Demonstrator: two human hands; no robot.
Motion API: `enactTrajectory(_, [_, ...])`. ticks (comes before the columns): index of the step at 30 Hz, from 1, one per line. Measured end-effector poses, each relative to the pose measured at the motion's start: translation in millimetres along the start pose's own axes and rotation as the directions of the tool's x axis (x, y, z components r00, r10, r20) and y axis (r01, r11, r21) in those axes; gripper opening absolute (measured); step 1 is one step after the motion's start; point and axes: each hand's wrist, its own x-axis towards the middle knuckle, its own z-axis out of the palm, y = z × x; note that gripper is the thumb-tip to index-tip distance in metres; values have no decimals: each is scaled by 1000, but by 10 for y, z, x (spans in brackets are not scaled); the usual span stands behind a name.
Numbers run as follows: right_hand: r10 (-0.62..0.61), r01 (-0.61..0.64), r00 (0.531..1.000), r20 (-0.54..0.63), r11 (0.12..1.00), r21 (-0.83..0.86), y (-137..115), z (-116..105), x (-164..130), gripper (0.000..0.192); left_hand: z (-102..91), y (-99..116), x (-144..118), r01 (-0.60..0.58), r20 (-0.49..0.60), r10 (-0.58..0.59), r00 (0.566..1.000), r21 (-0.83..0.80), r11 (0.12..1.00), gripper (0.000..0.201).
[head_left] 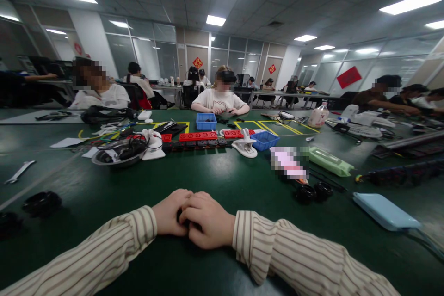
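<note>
My left hand (pixel 169 212) and my right hand (pixel 208 219) rest together on the green table (pixel 229 185) near its front edge. Both are closed around a small dark object (pixel 182 218) held between them; only a sliver of it shows, and what it is stays hidden. My sleeves are striped beige. Two black round parts (pixel 314 192) lie to the right of my hands, and a light blue flat case (pixel 385 211) lies farther right.
Red and black strips (pixel 197 137), two blue bins (pixel 206 121) (pixel 265 140), a white clamp-like tool (pixel 245 144) and a bowl of cables (pixel 120 152) sit mid-table. A wrench (pixel 19 172) and black round parts (pixel 41 202) lie left. A person sits opposite; others work around.
</note>
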Motion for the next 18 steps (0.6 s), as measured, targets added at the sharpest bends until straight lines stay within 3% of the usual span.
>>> enactTrajectory(3, [29,-30,998,-54,999,-31,-20,-18,-7,20,-3,18,-18,-7,-26,6,1000,-16,1000,45])
enactTrajectory(9, [275,-287,954,-116,952,-104,-25,-34,-11,38,-22,97,-36,102,-67,-105,992,-49,994,64])
enactTrajectory(14, [390,-392,920,-43,909,-142,-55,-32,23,32,3,131,-3,157,-45,-156,987,24,987,40])
enactTrajectory(18, [388,-388,921,-28,914,-121,-77,-52,31,26,28,46,2,131,-40,-129,991,33,991,30])
